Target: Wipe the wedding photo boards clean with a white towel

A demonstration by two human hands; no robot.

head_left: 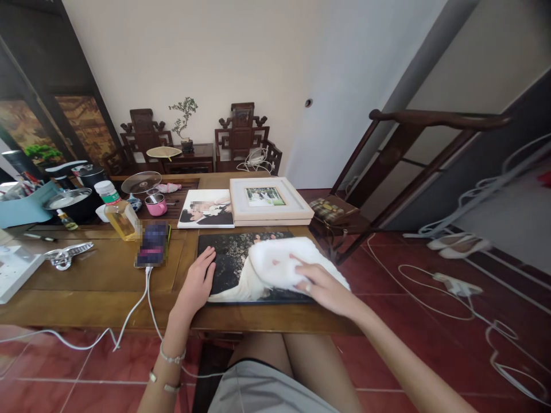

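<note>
A dark photo panel (228, 261) lies flat on the wooden table (107, 287), showing a figure in a long pale dress. Over its right part is spread a fluffy white cloth (275, 261), which hangs past the panel's right edge. My right hand (321, 284) grips the cloth against the panel, some fingers sunk into the folds. At the panel's left edge my left hand (202, 275) rests flat, fingers stretched out and holding nothing. Behind the panel are a smaller photo panel (206, 209) and a stack of pale picture frames (271, 201).
A phone (154, 245) with a white charging cable (144, 298) lies left of the panel. Farther left stand a bottle of yellow liquid (118, 212), a pink cup (155, 205) and a black pot (71, 203). A wooden chair (396, 143) stands at the right, with cables on the floor.
</note>
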